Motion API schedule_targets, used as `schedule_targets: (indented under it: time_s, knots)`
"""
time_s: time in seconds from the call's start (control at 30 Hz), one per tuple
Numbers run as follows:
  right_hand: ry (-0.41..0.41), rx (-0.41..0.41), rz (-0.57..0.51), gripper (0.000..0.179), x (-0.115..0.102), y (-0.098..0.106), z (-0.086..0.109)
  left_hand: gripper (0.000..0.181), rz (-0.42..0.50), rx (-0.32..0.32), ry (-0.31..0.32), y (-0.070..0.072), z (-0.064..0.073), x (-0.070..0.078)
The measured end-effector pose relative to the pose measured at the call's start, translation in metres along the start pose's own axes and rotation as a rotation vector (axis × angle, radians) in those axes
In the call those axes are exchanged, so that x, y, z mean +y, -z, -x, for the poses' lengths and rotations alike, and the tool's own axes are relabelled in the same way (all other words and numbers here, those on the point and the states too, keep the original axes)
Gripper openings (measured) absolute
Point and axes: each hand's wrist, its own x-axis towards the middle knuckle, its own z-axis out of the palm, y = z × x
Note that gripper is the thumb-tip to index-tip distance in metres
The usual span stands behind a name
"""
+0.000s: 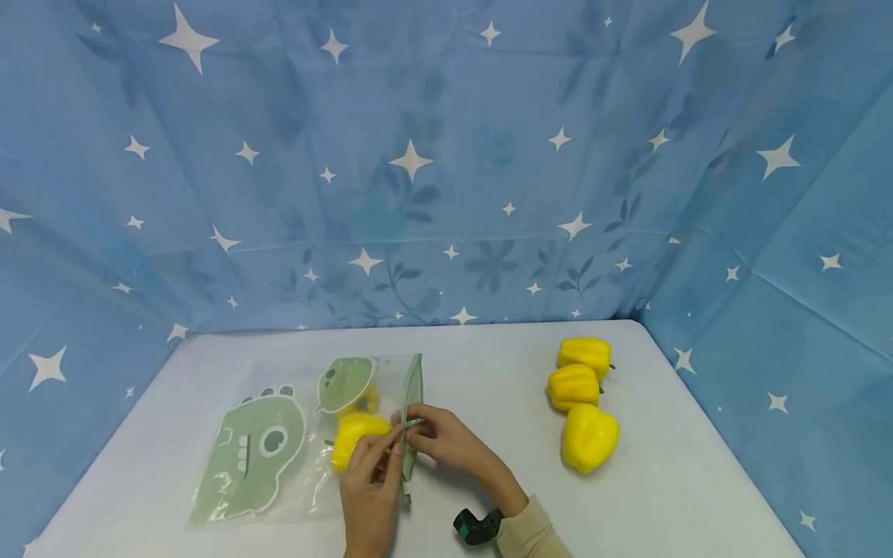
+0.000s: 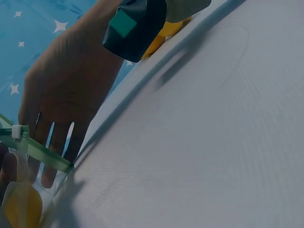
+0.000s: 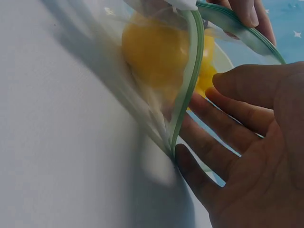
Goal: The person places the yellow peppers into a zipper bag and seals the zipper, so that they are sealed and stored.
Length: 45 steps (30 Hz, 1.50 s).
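A clear zip bag [image 1: 307,496] with green dinosaur prints lies on the table, its green-edged mouth facing right and standing partly open. Inside it are two yellow bell peppers; the nearer pepper [image 1: 357,435] shows clearly, the other pepper [image 1: 367,398] is partly behind a print. My left hand [image 1: 370,484] pinches the green zip edge, as the right wrist view shows at its upper right. At the mouth, my right hand [image 1: 446,440] touches the zip strip [image 3: 190,71] with its fingers extended; its thumb [image 3: 237,83] stands apart from them.
Three more yellow bell peppers [image 1: 589,438] lie in a row on the right of the white table [image 1: 502,372]. A dark wrist device [image 1: 477,527] is on the right wrist. A blue star-patterned curtain [image 1: 446,194] stands behind the table and along its sides.
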Motion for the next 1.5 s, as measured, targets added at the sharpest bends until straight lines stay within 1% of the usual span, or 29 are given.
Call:
schedule_targets:
  time_s: [0.1, 0.23, 0.4, 0.53, 0.63, 0.73, 0.93, 1.1, 1.27, 1.5]
  knots:
    - [0.007, -0.015, 0.023, 0.029, -0.001, -0.001, 0.000, 0.043, -0.010, 0.007, 0.005, 0.000, 0.001, 0.000]
    - [0.024, -0.041, 0.048, 0.033, -0.001, -0.003, -0.001, 0.042, 0.000, 0.000, 0.029, 0.000, 0.002, 0.001]
    - [0.007, -0.053, 0.072, 0.036, -0.001, -0.005, -0.001, 0.039, 0.013, 0.004, 0.040, 0.000, 0.003, 0.001]
    - [-0.007, -0.047, 0.085, 0.034, -0.005, -0.005, 0.000, 0.038, 0.028, 0.003, 0.045, -0.002, 0.004, 0.000]
    - [-0.010, -0.036, 0.118, 0.033, -0.009, -0.004, 0.002, 0.037, 0.043, -0.003, 0.056, -0.003, 0.004, 0.000]
    - [-0.023, -0.014, 0.146, 0.034, -0.013, -0.002, 0.006, 0.038, 0.041, -0.001, 0.053, -0.002, 0.004, -0.002]
    - [-0.039, 0.026, 0.165, 0.035, -0.025, 0.007, 0.020, 0.043, 0.022, -0.001, 0.034, 0.000, 0.002, -0.006]
    - [-0.028, 0.007, 0.202, 0.034, -0.036, 0.015, 0.034, 0.042, 0.021, -0.002, 0.031, 0.000, 0.002, -0.007]
    - [-0.030, 0.016, 0.249, 0.037, -0.045, 0.023, 0.045, 0.038, 0.016, -0.007, 0.053, 0.000, 0.002, -0.006]
    - [-0.025, 0.078, 0.252, 0.036, -0.053, 0.041, 0.055, 0.034, 0.019, -0.011, 0.113, 0.000, 0.002, -0.001]
